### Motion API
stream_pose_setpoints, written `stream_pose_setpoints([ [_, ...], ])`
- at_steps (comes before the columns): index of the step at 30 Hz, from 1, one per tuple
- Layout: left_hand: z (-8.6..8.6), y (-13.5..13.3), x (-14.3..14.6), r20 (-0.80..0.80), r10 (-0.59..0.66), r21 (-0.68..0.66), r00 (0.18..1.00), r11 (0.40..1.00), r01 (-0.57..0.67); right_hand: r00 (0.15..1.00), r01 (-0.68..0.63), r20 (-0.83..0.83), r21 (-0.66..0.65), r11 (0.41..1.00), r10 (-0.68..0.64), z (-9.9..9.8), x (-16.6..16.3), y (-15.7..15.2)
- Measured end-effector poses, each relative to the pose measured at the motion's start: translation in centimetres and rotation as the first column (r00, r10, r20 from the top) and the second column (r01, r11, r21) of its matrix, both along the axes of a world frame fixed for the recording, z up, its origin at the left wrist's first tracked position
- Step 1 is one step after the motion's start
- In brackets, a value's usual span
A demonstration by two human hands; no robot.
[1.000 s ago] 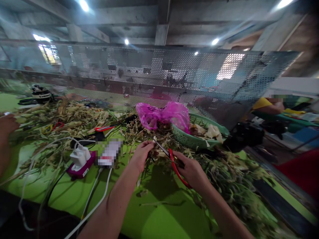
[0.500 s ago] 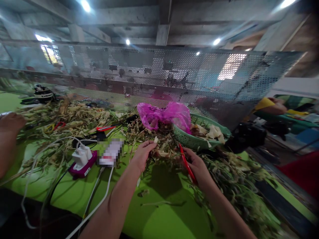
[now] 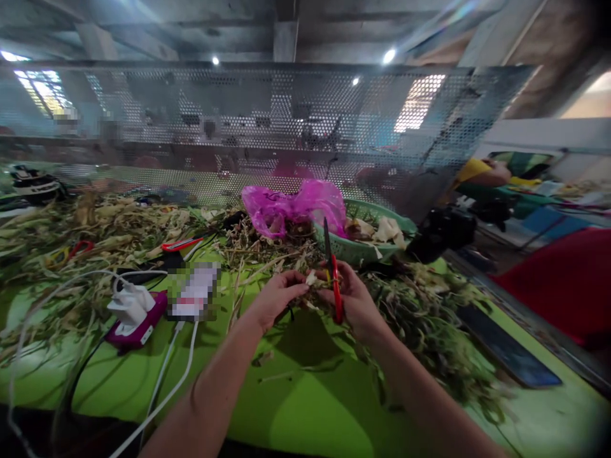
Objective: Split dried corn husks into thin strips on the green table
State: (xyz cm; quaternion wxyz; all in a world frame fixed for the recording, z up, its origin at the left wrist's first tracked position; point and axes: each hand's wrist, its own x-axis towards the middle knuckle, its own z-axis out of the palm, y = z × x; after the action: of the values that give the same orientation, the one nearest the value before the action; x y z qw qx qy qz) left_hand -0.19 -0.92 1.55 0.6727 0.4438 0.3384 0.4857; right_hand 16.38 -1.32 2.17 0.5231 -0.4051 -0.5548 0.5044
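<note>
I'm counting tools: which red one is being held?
The red-handled scissors in the right hand, blades pointing up; the other two red tools lie unheld farther left, near dried plants.

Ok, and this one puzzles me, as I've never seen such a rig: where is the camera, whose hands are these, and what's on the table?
There is no machine here. One camera, worn on a person's head, looks forward and down, so the two bare hands reaching in from below are the wearer's own. The left hand pinches a pale plant scrap; the right hand holds red-handled scissors, blades pointing up. On the green table lie heaps of dried plants, a purple power strip with white plugs, and a pixelated device with a cable. Farther back are a pink plastic bag and a green basket; behind them stands a perforated metal screen.
</note>
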Motion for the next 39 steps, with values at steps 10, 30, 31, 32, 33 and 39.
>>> stream_pose_setpoints([
  [10, -0.1, 0.4, -0.6, 0.029, 0.062, -0.032, 0.998, 0.998, -0.061, 0.976, 0.177, 0.108, 0.126, 0.976, -0.191, -0.1, 1.3, 0.9],
  [30, -0.2, 0.0, 0.5, 0.027, 0.052, -0.04, 0.998, 0.998, -0.051, 0.987, 0.125, 0.092, 0.082, 0.989, -0.132, -0.5, 0.1, 0.3],
  [31, -0.2, 0.0, 0.4, 0.013, 0.028, -0.015, 1.0, 1.0, -0.028, 0.985, 0.142, 0.082, 0.084, 0.986, -0.149, -0.5, 0.2, 0.4],
  [32, -0.1, 0.0, 0.3, -0.002, 0.009, 0.013, 1.0, 1.0, -0.009, 0.984, 0.158, 0.071, 0.086, 0.984, -0.164, -0.5, 0.3, 0.4],
  [33, -0.1, 0.0, 0.3, -0.019, -0.002, 0.038, 1.0, 0.999, 0.003, 0.983, 0.167, 0.062, 0.086, 0.982, -0.172, -0.4, 0.4, 0.4],
  [39, -0.3, 0.4, 0.2, -0.09, 0.046, 0.108, 0.995, 0.994, -0.037, 0.987, 0.148, 0.047, 0.075, 0.986, -0.151, -0.5, 0.4, 0.4],
])
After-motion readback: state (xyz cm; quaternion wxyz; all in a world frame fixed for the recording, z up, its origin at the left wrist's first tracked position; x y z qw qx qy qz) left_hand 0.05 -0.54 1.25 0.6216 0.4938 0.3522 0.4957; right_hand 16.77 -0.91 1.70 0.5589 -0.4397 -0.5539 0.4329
